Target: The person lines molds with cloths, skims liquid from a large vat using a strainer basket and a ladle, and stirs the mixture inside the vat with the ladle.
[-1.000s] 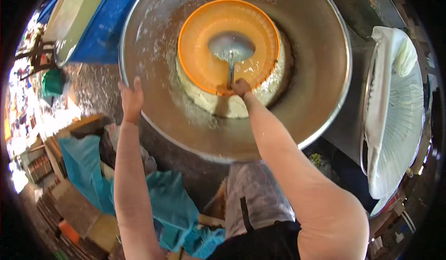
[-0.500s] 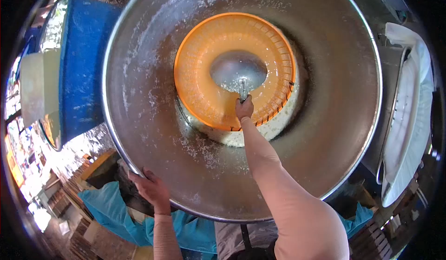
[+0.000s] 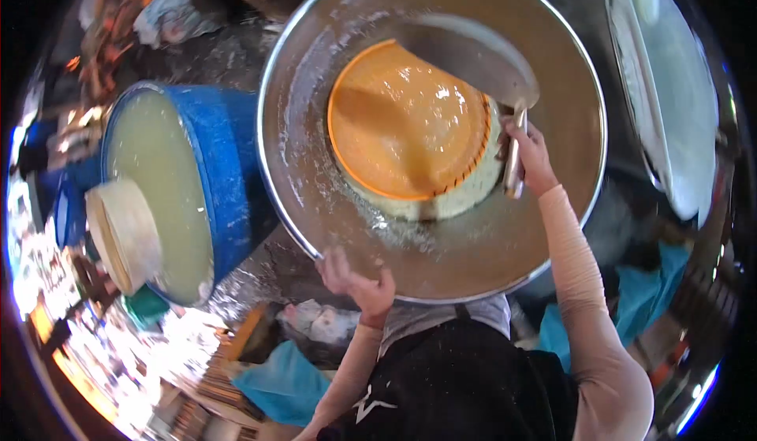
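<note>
My right hand (image 3: 530, 156) grips the handle of a large metal scoop (image 3: 461, 51), its broad blade angled over the far edge of an orange plastic basket (image 3: 344, 153). Pale orange-looking, shiny liquid fills the basket. A whitish mass (image 3: 465, 204) lies around the basket's lower side, inside a big round metal pan (image 3: 552, 39). At the pan's near-left rim is my left hand (image 3: 359, 283), fingers apart and slightly blurred. Whether it touches the rim I cannot tell.
A blue barrel (image 3: 225, 165) of cloudy yellowish liquid stands left of the pan, with a pale round container (image 3: 134, 236) in it. To the right is a basin lined with white cloth (image 3: 666, 102). Burning wood (image 3: 98, 47) shows at the far left.
The scoop has come up out of the basket's middle and swung right with my right hand. My view has shifted left, showing the barrel's top. My left hand's fingers have spread at the rim.
</note>
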